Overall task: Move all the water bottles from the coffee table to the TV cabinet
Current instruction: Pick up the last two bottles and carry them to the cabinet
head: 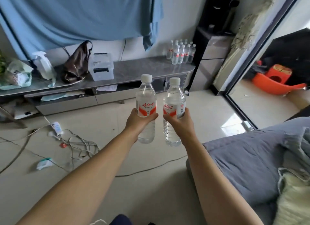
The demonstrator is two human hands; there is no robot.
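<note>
Cables (pixel 73 140) litter floor before TV cabinet (pixel 134 70) | each hand's grip wraps a bottle: left hand (pixel 137 122), right hand (pixel 179 122)

A blue cloth (pixel 75 15) hangs on the wall, its lower edge drooping. Below it, toward the left end, stand a spray bottle (pixel 44 65), a brown bag (pixel 77 63) leaning on the wall, and a clear lidded box (pixel 102 66) just beside the bag. A green plastic bag (pixel 17 76) lies at the far left. Tangled cables (pixel 78 146) and a power strip (pixel 56 127) sprawl on the tiled floor (pixel 134 182). A grey quilt (pixel 251 161) covers the right. Beyond the sliding door (pixel 261 57), an orange basin (pixel 275 86) holds a red stool (pixel 279 73).
</note>
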